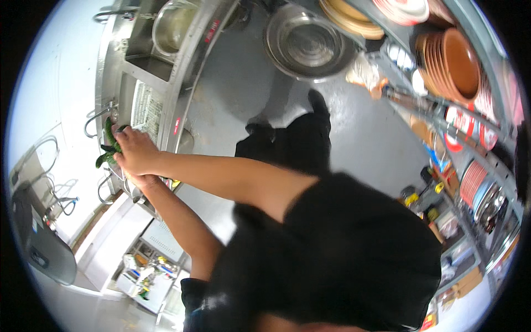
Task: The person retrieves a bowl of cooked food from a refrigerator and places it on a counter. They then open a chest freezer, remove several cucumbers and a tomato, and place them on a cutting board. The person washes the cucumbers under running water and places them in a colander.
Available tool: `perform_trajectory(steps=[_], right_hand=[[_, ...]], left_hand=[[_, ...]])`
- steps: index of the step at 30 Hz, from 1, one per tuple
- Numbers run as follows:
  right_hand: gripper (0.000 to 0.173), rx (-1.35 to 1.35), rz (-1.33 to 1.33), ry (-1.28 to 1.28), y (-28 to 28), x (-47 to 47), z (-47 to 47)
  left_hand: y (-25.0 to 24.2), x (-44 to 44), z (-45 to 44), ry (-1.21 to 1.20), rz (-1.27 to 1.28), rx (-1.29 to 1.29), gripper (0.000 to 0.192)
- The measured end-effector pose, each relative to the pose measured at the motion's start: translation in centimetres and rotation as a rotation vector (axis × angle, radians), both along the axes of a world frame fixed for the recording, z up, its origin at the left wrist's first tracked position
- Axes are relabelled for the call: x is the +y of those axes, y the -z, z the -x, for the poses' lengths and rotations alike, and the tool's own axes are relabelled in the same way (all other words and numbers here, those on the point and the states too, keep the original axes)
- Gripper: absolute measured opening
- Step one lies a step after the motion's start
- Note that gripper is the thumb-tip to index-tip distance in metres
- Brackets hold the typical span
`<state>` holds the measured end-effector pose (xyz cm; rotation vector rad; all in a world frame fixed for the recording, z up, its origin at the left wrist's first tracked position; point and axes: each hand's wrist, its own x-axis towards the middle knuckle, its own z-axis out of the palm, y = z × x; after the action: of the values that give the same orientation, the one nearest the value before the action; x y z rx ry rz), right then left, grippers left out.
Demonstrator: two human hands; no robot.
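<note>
My right hand [135, 151] is closed over several dark green, bumpy vegetables that look like cucumbers [108, 157]. Their ends stick out past its fingers, to the left. Just below it, my left hand [143, 179] is held against the same bunch; its fingers are mostly hidden, so its grip is not clear. Both hands are above the left rim of the steel sink counter, near a curved faucet [93, 120]. A white slotted plastic basket [142, 103] sits in the sink basin beside them.
A large steel pot [172, 29] stands in the neighbouring basin. A wide metal bowl [309, 43] is near the shelving behind me. Metal shelves on the right hold stacked brown bowls [458, 66] and pink dishes [473, 182]. A grey bin-like appliance [52, 249] stands at lower left.
</note>
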<state>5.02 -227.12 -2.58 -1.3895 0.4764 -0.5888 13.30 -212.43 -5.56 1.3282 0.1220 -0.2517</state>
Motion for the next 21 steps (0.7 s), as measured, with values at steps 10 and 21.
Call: perform_trajectory(steps=[10, 21], right_hand=[[0.044, -0.154, 0.353, -0.176, 6.3, 4.3, -11.0], [0.045, 0.230, -0.065, -0.501, 15.5, 10.6, -26.9]], left_hand=[[5.5, 1.2, -8.3, 0.097, 0.545, 0.019, 0.073], [14.2, 13.0, -24.7, 0.207, 0.792, 0.096, 0.059]])
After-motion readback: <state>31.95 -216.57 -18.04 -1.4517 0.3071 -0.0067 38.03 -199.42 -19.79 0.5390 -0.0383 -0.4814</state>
